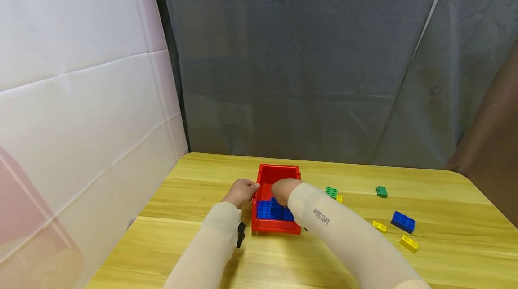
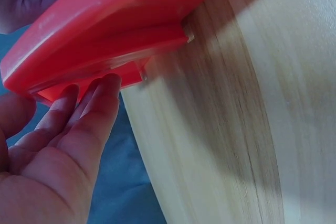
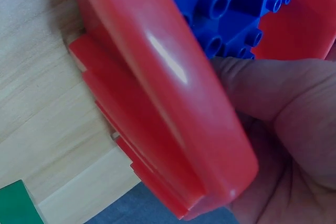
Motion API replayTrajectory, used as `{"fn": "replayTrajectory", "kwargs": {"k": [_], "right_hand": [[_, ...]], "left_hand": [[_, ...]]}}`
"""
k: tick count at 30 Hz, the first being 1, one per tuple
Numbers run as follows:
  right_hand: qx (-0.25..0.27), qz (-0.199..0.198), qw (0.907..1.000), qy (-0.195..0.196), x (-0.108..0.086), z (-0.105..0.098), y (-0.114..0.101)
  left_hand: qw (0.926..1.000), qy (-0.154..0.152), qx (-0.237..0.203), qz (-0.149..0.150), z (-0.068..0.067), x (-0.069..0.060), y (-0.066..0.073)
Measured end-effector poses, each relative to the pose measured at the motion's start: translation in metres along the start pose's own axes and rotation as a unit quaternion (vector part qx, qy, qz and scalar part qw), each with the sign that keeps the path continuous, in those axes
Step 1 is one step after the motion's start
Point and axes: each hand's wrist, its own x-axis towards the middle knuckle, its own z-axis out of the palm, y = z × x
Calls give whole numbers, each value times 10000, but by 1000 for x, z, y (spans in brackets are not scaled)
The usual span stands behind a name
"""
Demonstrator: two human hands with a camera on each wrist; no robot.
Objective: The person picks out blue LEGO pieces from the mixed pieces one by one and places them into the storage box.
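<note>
A red open-topped bin (image 1: 277, 226) stands on the wooden table with several blue toy building bricks (image 1: 265, 209) at its near end. My left hand (image 1: 241, 191) grips the bin's left rim, thumb at the edge and fingers against the outside wall, as the left wrist view shows. My right hand (image 1: 284, 190) reaches into the bin over the right side. In the right wrist view its thumb lies against a blue brick (image 3: 247, 38) with the fingers bent below; the fingertips are hidden. One blue brick sits higher than those beside it.
To the right lie a green brick (image 1: 331, 191) beside a yellow one (image 1: 339, 198), another green piece (image 1: 381, 191), a blue brick (image 1: 403, 222) and two yellow bricks (image 1: 408, 243). A grey curtain (image 1: 283, 64) hangs behind the table; a white one (image 1: 89, 82) hangs at left.
</note>
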Motion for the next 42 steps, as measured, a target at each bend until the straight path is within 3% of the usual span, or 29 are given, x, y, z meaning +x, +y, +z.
{"fn": "replayTrajectory", "kwargs": {"k": [3,7,13,17,24,32,40,42], "right_hand": [[-13,-65,10000,36,-2,-1,0],[-428,-331,9985,45,-2,-2,0],[-177,-156,9997,50,-1,-1,2],[-517,-241,9984,49,1,0,5],[-1440,-1096,9829,330,4,1,7],[-1517,-1509,9738,766,7,0,7],[-1814,-2002,9511,1500,2,-7,9],[-1747,-2028,9491,1658,-1,-9,10]], "left_hand": [[10000,-8,-10,-1,0,1,0],[10000,-26,6,36,-1,2,-2],[9999,-63,11,107,1,1,1],[9998,-106,34,179,3,1,2],[9997,-141,48,218,3,3,3],[9997,-154,110,145,-2,3,0],[9997,-135,118,152,-11,7,-8],[9998,-133,57,112,-12,7,-8]]}}
